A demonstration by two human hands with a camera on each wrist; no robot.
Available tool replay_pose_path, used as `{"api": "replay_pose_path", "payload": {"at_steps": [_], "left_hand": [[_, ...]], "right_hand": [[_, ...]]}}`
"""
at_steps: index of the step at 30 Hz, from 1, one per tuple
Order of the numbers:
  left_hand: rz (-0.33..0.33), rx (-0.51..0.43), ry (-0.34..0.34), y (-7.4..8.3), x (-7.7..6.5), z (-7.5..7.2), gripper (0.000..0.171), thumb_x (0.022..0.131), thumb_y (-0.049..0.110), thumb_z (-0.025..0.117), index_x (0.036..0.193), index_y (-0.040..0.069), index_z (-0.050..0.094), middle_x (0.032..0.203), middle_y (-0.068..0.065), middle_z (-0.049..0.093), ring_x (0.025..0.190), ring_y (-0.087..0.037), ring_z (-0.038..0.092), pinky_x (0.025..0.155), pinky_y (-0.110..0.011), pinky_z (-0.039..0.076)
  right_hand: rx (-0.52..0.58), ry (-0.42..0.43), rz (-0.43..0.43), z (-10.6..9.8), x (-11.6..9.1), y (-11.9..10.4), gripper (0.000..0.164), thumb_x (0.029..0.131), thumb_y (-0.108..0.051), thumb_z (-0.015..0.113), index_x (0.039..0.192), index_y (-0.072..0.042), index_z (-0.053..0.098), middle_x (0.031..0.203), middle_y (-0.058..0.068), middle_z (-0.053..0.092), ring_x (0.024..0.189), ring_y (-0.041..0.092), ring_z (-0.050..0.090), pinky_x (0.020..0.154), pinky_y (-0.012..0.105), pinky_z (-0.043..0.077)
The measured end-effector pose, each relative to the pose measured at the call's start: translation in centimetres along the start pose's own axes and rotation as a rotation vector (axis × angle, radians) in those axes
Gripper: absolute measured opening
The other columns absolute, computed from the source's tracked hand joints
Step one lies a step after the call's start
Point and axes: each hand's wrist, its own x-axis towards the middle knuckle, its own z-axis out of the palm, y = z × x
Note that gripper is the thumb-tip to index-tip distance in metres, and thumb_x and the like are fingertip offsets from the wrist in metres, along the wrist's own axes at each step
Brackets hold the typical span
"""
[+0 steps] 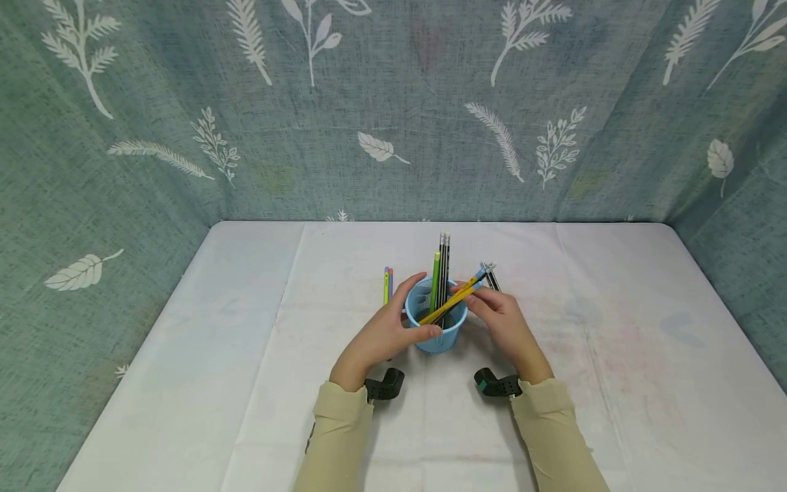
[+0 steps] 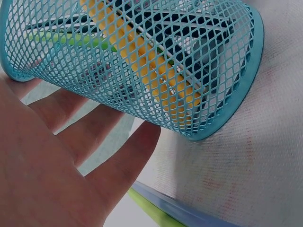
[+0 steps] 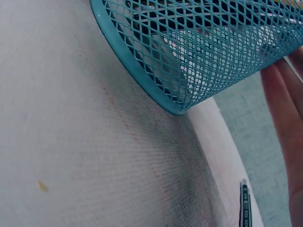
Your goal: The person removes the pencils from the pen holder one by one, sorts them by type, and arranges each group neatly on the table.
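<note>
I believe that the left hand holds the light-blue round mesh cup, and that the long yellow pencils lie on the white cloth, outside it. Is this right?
Not quite. The long yellow pencils do not lie on the white cloth; they lean inside the light-blue round mesh cup, as the head view shows. The left hand does hold the cup.

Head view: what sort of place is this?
Probably an indoor booth set up for recording tabletop handwork: a grey-green, leaf-patterned fabric curtain surrounds the back and sides of a white cloth-covered table, and a black wrist-worn camera shows at each sleeve.
</note>
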Motion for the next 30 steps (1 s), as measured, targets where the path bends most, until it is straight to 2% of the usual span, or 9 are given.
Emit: {"api": "replay_pose_path", "payload": {"at_steps": [6,10,15,20,24,30], "left_hand": [[-0.005,-0.001,0.001,0.1,0.0,0.0,0.084,0.075,0.046,0.067,0.140,0.037,0.016,0.138,-0.005,0.033,0.115,-0.031,0.044,0.087,-0.044,0.040],[-0.007,0.000,0.003,0.2,0.1,0.1,0.083,0.075,0.046,0.067,0.140,0.039,0.016,0.139,-0.004,0.032,0.116,-0.030,0.043,0.088,-0.043,0.039],[-0.002,-0.017,0.014,-0.5,0.5,0.2,0.083,0.075,0.042,0.069,0.139,0.039,0.017,0.138,-0.001,0.032,0.115,-0.030,0.044,0.088,-0.044,0.039],[-0.008,-0.026,0.034,-2.4,1.4,0.6,0.082,0.073,0.042,0.071,0.133,0.053,0.016,0.136,0.006,0.032,0.113,-0.027,0.046,0.086,-0.043,0.041],[0.004,-0.034,0.039,-3.4,1.9,0.8,0.082,0.069,0.049,0.071,0.130,0.058,0.017,0.135,0.009,0.031,0.110,-0.025,0.048,0.083,-0.042,0.043],[0.026,-0.052,0.035,-3.6,2.1,0.9,0.083,0.068,0.051,0.071,0.130,0.057,0.017,0.135,0.008,0.032,0.109,-0.025,0.049,0.082,-0.041,0.044]], "right_hand": [[-0.056,0.104,-0.002,0.3,-0.1,-1.0,0.030,0.092,-0.019,0.051,0.114,0.001,0.059,0.117,0.010,0.057,0.110,0.018,0.050,0.091,0.037,0.040],[-0.064,0.154,-0.027,0.3,-0.1,-0.9,0.028,0.091,-0.018,0.052,0.111,0.000,0.059,0.112,0.010,0.059,0.100,0.018,0.056,0.085,0.032,0.045],[-0.029,0.187,-0.066,0.1,0.0,-1.0,0.025,0.092,-0.017,0.051,0.106,0.002,0.059,0.108,0.013,0.060,0.094,0.017,0.057,0.080,0.035,0.046],[0.000,0.211,-0.067,-0.3,-0.1,-1.2,0.027,0.093,-0.020,0.048,0.105,0.003,0.057,0.104,0.014,0.060,0.093,0.018,0.056,0.080,0.040,0.046],[0.045,0.245,-0.059,-0.8,-0.1,-0.9,0.026,0.093,-0.020,0.049,0.102,0.004,0.056,0.102,0.014,0.060,0.092,0.019,0.057,0.079,0.034,0.047],[0.118,0.294,-0.077,-1.8,0.3,0.7,0.026,0.093,-0.021,0.048,0.102,0.002,0.055,0.098,0.011,0.059,0.088,0.021,0.058,0.077,0.031,0.048]]}}
